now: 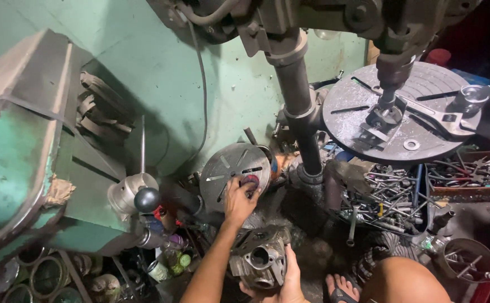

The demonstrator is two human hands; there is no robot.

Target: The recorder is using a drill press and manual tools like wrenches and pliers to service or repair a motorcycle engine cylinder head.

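My left hand (239, 197) reaches forward to a round slotted metal disc (228, 165) that leans by the green wall. Its fingers curl around a small reddish round piece (251, 180) at the disc's lower right. My right hand (290, 279) is low in the view and grips a grey metal casting (259, 258) with a round bore from underneath and from the right. The casting sits just below my left wrist. My bare knee (405, 280) and sandalled foot (340, 286) are at the bottom right.
A drill press column (298, 95) rises in the middle. Its round slotted table (346, 109) carries an adjustable wrench (441, 120), a metal cup (472, 96) and a washer (411, 145). Crates of loose tools (391, 196) lie below it. A green machine (21, 140) with a black ball-knob lever (147, 199) stands left.
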